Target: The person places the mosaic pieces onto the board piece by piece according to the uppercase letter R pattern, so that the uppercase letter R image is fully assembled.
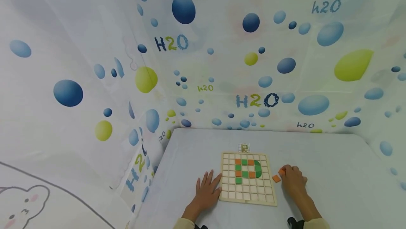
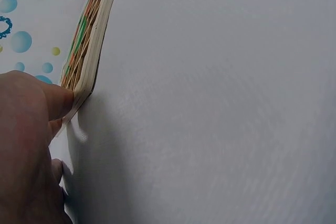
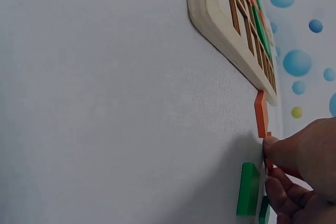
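A square wooden grid board [image 1: 248,202] lies on the table, bearing orange square tiles [image 1: 238,161], green square tiles [image 1: 238,180] and green rounded pieces [image 1: 258,168] at the right of the pattern. My left hand [image 1: 207,191] rests with spread fingers at the board's left side; its fingertips touch the edge [image 2: 84,87]. To the right of the board, my right hand [image 1: 294,180] pinches an orange tile [image 1: 281,172] between thumb and fingers. Another orange tile [image 1: 276,179] lies beside it, near the board. In the right wrist view, green tiles [image 3: 248,190] lie under the right hand, hidden from the head view.
A small card [image 1: 244,148] with a printed grid pattern lies just behind the board. The white table [image 1: 336,172] reaches back to a curtain [image 1: 219,109] printed with bubbles and "H2O", which also hangs along the left.
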The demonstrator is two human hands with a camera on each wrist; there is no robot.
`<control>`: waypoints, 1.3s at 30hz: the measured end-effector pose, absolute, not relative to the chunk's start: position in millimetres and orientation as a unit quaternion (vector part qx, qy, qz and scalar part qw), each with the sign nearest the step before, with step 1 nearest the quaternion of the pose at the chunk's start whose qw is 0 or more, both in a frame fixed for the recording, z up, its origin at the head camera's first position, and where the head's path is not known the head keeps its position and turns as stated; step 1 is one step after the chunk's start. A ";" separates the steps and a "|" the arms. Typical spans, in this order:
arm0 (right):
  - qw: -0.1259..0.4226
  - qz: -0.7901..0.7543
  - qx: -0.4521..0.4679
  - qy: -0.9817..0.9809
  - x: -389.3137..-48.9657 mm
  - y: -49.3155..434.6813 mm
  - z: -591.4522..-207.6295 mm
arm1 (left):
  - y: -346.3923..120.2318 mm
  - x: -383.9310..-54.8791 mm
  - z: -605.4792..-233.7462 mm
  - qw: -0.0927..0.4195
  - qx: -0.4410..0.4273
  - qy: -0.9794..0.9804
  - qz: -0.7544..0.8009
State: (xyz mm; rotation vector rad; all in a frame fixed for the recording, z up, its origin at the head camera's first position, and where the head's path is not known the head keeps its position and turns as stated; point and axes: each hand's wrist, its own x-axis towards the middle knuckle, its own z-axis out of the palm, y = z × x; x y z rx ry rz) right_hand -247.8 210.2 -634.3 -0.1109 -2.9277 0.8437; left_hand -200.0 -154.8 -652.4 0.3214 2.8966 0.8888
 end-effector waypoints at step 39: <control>0.026 0.328 0.087 -0.940 -230.4 124.9 -628.6 | -155.6 -197.6 -637.7 0.060 0.107 0.950 0.286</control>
